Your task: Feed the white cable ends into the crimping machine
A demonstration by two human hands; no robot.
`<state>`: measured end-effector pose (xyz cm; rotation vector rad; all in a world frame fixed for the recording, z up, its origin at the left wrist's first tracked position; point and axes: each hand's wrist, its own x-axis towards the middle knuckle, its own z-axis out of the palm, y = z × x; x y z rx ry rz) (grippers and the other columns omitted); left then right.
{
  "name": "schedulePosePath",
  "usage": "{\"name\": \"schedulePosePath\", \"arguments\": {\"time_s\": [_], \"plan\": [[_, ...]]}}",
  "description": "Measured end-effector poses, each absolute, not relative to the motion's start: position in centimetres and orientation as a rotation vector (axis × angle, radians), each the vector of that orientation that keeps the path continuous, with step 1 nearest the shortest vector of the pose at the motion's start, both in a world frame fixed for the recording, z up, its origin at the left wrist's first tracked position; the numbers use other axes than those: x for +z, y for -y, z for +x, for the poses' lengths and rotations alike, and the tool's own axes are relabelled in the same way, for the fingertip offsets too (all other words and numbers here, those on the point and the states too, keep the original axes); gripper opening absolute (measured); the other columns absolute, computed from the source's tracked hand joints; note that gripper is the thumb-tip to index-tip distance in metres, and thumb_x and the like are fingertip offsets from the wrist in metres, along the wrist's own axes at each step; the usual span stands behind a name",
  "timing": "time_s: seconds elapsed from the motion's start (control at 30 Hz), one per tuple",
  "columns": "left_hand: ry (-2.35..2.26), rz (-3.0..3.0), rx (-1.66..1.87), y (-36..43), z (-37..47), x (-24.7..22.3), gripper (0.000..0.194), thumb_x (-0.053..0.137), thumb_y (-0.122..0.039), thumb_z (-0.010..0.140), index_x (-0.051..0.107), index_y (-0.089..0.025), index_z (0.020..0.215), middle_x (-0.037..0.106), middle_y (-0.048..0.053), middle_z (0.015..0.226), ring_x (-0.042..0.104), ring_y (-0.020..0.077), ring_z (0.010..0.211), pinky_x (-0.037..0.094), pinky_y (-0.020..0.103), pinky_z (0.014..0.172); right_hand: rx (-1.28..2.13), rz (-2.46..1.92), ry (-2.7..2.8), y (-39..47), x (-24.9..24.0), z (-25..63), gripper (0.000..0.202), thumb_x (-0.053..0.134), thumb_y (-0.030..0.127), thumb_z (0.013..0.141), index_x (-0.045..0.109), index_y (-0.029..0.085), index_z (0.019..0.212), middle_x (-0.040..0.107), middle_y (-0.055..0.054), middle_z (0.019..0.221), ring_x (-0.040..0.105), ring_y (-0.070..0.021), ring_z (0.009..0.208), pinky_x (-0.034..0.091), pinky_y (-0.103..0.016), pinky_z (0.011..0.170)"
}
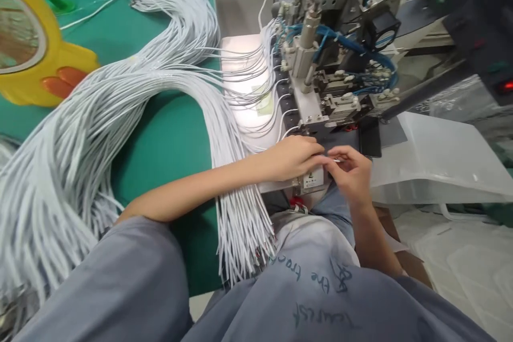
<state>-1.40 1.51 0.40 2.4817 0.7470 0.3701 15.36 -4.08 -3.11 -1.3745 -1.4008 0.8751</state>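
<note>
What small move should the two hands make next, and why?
Probably guide the small white piece, likely a cable end, toward the black blocks of the pneumatic machine: the right hand appears to pinch it, the left hand is close beside it, and white cables already lead to the blocks.

Cannot identify the white piece (338, 160) at the right fingertips (337, 172); see the yellow object (76, 59) cut off, far left of them.

Smooth plastic cables (225, 133), shiny metal cylinder (309, 26); matt cloth sleeve (136, 272)
</note>
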Motion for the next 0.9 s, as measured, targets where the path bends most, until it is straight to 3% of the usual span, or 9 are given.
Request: {"name": "schedulePosePath", "arguments": {"time_s": [0.23, 0.47, 0.6, 0.77, 0.9], "plan": [[-0.747, 2.345, 0.701, -2.8, -2.0, -0.1, 0.023, 0.046, -0.018, 0.088, 0.069, -0.014, 0.09, 0.057, 0.003, 0.075, 0.054, 0.01, 0.066, 0.043, 0.021, 0.062, 0.82, -1.151, 1.196, 2.4, -3.5, 14.4, 0.021, 0.063, 0.034, 0.077, 0.049, 0.022, 0.086, 0.059, 0.003, 0.067, 0.057, -0.01, 0.056, 0.047, -0.024, 0.055], [-0.671, 2.266, 0.868, -2.4, -1.8, 0.2, 0.022, 0.049, -0.02, 0.088, 0.07, -0.016, 0.094, 0.055, 0.003, 0.072, 0.053, 0.0095, 0.065, 0.044, 0.021, 0.061, 0.843, -1.068, 1.216, 2.2, -3.4, 14.3, 0.018, 0.067, 0.036, 0.073, 0.057, 0.02, 0.074, 0.057, -0.001, 0.073, 0.053, -0.0112, 0.059, 0.046, -0.027, 0.053], [-0.614, 2.214, 0.863, -2.5, -1.7, 0.2, 0.022, 0.049, -0.017, 0.087, 0.07, -0.015, 0.088, 0.059, 0.003, 0.073, 0.055, 0.0096, 0.067, 0.044, 0.021, 0.061, 0.964, -1.025, 1.219, 2.1, -3.3, 14.6, 0.014, 0.061, 0.035, 0.079, 0.064, 0.02, 0.08, 0.057, -0.001, 0.074, 0.052, -0.0103, 0.056, 0.044, -0.027, 0.053], [-0.668, 2.309, 0.797, -2.7, -1.9, 0.0, 0.021, 0.05, -0.014, 0.084, 0.071, -0.014, 0.087, 0.061, 0.003, 0.072, 0.056, 0.0094, 0.064, 0.043, 0.021, 0.059, 0.975, -1.214, 1.328, 1.8, -1.9, 15.5, 0.015, 0.063, 0.031, 0.076, 0.067, 0.017, 0.074, 0.056, 0.0, 0.068, 0.048, -0.0089, 0.056, 0.038, -0.024, 0.05], [-0.727, 2.395, 0.766, -2.7, -1.9, -0.5, 0.021, 0.05, -0.014, 0.082, 0.071, -0.014, 0.082, 0.058, 0.003, 0.068, 0.053, 0.0087, 0.059, 0.04, 0.02, 0.054, 1.058, -1.277, 1.424, 1.3, -1.3, 16.3, 0.014, 0.064, 0.028, 0.072, 0.068, 0.015, 0.069, 0.046, 0.003, 0.056, 0.036, -0.0067, 0.049, 0.028, -0.022, 0.044]]}}
